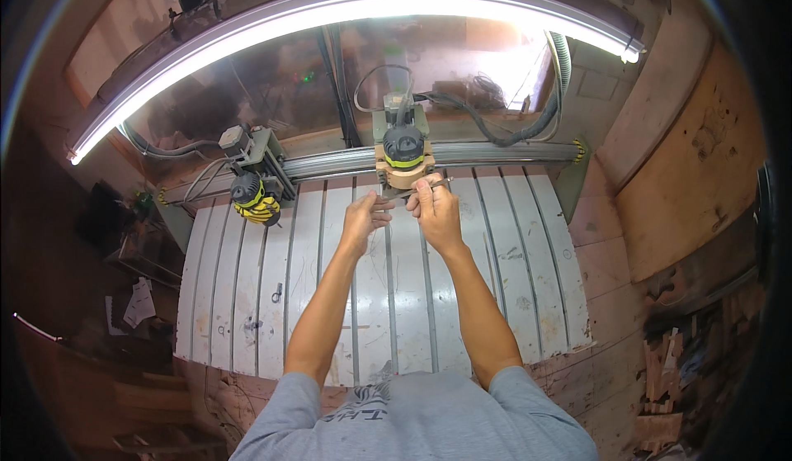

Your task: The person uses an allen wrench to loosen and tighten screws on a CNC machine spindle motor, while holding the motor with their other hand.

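Note:
My right hand (438, 213) is closed in a pinch just in front of the middle router (404, 145), with a thin pen-like rod (443, 183) sticking out past its fingers to the right. That rod's exact kind is too small to make out. Across from it, my left hand (365, 217) stays at the lower left of the same router, fingers loosely bent and apart, with nothing visible in them. A pale wooden block-like mount (403, 178) surrounds the router's lower body. The router's tip is hidden behind my hands.
A second router (247, 189), black and yellow, hangs from the rail (330, 161) at the left. Below lies a grey slotted machine bed (322, 296) with a small ring-ended metal piece (277, 293). A bright tube lamp (355, 7) arches overhead. Wood scraps (662, 370) lie at the right.

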`<state>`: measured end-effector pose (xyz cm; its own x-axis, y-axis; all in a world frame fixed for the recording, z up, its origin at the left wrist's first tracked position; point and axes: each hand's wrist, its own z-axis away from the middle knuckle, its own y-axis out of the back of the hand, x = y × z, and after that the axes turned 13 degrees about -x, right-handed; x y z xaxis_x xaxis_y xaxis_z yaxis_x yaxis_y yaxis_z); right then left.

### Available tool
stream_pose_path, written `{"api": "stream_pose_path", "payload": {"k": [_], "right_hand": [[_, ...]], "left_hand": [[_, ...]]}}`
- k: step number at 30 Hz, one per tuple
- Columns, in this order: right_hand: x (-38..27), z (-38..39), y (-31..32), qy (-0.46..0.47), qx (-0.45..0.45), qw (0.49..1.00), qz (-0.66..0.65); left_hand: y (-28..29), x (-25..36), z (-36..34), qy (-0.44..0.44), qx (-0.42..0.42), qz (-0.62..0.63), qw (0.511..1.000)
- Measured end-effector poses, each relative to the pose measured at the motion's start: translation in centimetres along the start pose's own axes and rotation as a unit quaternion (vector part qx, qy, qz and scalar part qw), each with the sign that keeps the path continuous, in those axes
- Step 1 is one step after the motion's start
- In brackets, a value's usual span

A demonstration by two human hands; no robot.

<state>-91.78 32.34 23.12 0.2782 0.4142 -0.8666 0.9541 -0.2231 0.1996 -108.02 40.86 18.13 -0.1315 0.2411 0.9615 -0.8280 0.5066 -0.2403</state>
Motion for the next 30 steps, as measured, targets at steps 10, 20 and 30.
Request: {"api": "stream_pose_path", "payload": {"k": [10, 20, 30], "right_hand": [[-0.6, -0.8, -0.1, -0.011, 0.008, 0.999, 0.051], [-2.0, -2.5, -0.5, 0.007, 0.006, 0.996, 0.088], [-2.7, -4.3, 0.6, -0.096, 0.017, 0.995, -0.037]], "left_hand": [[-1.8, -0.7, 0.0, -0.038, -0.002, 0.147, 0.988], [-1.6, -0.4, -0.7, -0.017, 0.000, 0.243, 0.970], [-1.7, 0.1, -2.0, -0.022, 0.014, 0.266, 0.964]]}}
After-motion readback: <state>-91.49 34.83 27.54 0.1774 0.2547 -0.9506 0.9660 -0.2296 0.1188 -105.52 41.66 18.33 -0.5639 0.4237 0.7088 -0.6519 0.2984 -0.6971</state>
